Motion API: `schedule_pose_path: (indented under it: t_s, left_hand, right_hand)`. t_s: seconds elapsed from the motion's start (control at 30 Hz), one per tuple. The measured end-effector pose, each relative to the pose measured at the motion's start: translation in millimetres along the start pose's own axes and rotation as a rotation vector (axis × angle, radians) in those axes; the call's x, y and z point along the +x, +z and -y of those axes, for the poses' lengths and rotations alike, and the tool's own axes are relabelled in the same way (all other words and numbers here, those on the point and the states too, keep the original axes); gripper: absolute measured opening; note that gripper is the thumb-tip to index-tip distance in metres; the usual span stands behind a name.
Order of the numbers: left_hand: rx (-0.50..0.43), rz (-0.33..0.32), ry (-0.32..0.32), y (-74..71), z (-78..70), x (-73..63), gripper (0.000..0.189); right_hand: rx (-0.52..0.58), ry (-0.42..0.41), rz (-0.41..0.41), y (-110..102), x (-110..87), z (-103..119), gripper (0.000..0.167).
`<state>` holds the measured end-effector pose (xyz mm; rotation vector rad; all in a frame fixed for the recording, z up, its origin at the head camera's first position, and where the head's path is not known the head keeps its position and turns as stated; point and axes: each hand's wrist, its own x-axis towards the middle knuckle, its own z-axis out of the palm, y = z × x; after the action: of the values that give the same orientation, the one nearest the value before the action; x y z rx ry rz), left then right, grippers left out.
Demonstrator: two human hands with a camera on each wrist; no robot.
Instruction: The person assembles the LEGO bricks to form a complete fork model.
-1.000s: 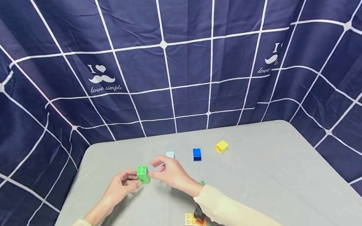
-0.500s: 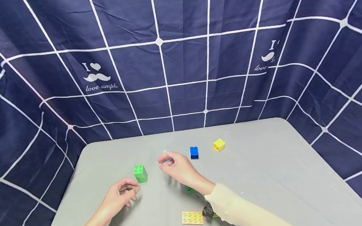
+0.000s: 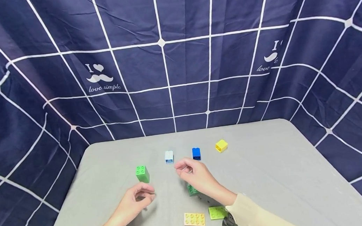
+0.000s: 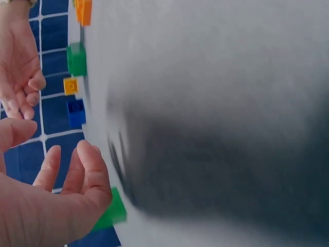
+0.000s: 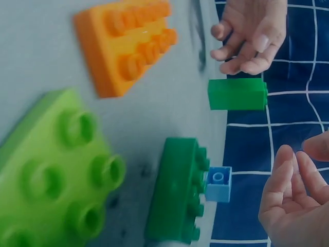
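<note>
A bright green block, tall and with studs on top, stands upright at the left of the table. Just in front of it my left hand hovers, fingers loosely bent and holding nothing. My right hand hangs over the middle, its fingers relaxed around no object. Partly hidden beneath the right hand lies a dark green brick, seen whole in length in the right wrist view. A light blue brick and a dark blue brick lie beyond the right hand, their hollow ends toward me.
Near the front lie an orange studded brick and a lime green brick, close to the right sleeve. A yellow brick lies at the back right. Behind the grey table hangs a navy gridded curtain.
Both hands have come away from the bright green block, which stays standing. The right hand moved right, uncovering the light blue brick; the left drew back toward the front.
</note>
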<state>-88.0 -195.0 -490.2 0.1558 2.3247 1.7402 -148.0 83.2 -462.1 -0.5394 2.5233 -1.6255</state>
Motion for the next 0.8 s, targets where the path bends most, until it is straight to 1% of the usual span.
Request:
schedule_pose_path:
  t_s: [0.13, 0.17, 0.27, 0.4, 0.57, 0.7, 0.8]
  left_hand:
    - [0.010, 0.017, 0.059, 10.4, -2.1, -0.5, 0.029]
    - [0.013, 0.017, 0.065, 13.0, -2.8, -0.5, 0.030]
    - [0.011, 0.030, 0.064, 20.3, -4.6, -1.1, 0.033]
    - [0.013, 0.068, 0.059, 29.3, -6.3, -2.7, 0.035]
    - [0.000, 0.097, 0.068, 38.9, -7.6, -4.3, 0.034]
    - [-0.021, 0.143, 0.079, 45.4, -8.8, -4.6, 0.037]
    - [-0.014, 0.179, 0.099, 50.4, -10.3, -5.0, 0.039]
  right_hand:
    - [0.017, -0.003, 0.005, -7, -8.7, -2, 0.016]
    - [0.022, -0.004, 0.008, -9, -10.8, -2, 0.016]
    - [0.043, -0.007, 0.020, -14, -18.3, -3, 0.017]
    - [0.044, -0.005, 0.020, -21, -30.0, -5, 0.016]
    - [0.033, -0.008, 0.023, -31, -42.9, -10, 0.014]
    - [0.020, -0.008, 0.020, -40, -52.8, -16, 0.016]
    - [-0.003, 0.005, 0.015, -47, -60.3, -20, 0.017]
